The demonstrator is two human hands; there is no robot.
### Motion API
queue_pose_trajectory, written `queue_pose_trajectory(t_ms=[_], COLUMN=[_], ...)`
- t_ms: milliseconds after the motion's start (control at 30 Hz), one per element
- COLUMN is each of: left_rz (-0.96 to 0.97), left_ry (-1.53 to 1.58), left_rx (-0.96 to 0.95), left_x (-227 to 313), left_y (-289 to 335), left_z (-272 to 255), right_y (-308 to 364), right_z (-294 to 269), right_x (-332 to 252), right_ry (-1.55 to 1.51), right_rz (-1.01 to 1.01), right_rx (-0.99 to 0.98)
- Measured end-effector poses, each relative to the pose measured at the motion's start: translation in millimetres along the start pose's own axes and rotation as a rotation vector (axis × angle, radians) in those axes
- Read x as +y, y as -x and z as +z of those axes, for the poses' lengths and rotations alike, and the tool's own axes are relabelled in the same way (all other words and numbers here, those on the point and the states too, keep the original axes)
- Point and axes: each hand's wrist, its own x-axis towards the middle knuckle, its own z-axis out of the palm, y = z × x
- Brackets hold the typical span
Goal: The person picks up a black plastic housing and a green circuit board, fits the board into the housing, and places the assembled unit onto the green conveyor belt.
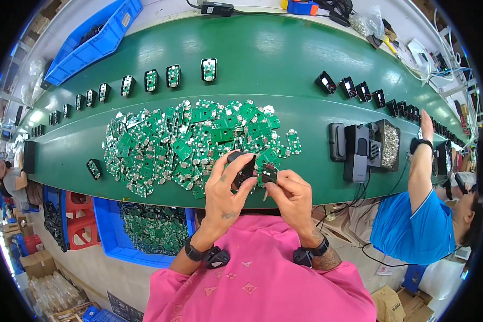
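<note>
Holding black housing (245,170), small board (269,173) in hands | blue bin (108,228): green boards (153,228)

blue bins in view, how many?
2. One blue bin sits at the far left edge of the green belt; a second blue bin, holding green circuit boards, is below the near edge, left of the person. Others may be hidden.

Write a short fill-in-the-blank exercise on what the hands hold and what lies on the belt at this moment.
1. The left hand grips a small ____ housing.
2. The right hand pinches a small circuit board beside that ____.
3. The heap of boards lies on a ____ belt.
4. The bin under the belt edge is ____.

Missing words: black; housing; green; blue
</note>
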Motion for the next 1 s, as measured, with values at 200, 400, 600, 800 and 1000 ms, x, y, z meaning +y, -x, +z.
queue_pose_trajectory(t_ms=[200, 400, 600, 800, 1000], left_rz=[-0.058, -0.024, -0.196, -0.391, -0.424], left_ry=[0.006, -0.063, 0.128, 0.680, 0.834], left_rx=[-0.034, -0.045, -0.142, -0.246, -0.281], left_x=[-0.4, -6.8, -3.3, -1.1, -4.2], left_y=[-0.2, -0.2, -2.7, -2.5, -4.3], left_z=[4.8, 10.8, 11.7, 11.8, 4.0], right_y=[0.2, 1.4, 2.2, -1.9, -3.8], right_z=[-3.6, -2.7, -1.7, -1.5, -2.4], right_x=[6.5, 5.9, 8.2, 11.9, 12.6], right_ry=[0.169, 0.251, 0.358, 0.411, 0.534], right_rz=[-0.091, -0.181, -0.268, -0.389, -0.474], right_rx=[0.024, 0.086, 0.106, 0.125, 0.034])
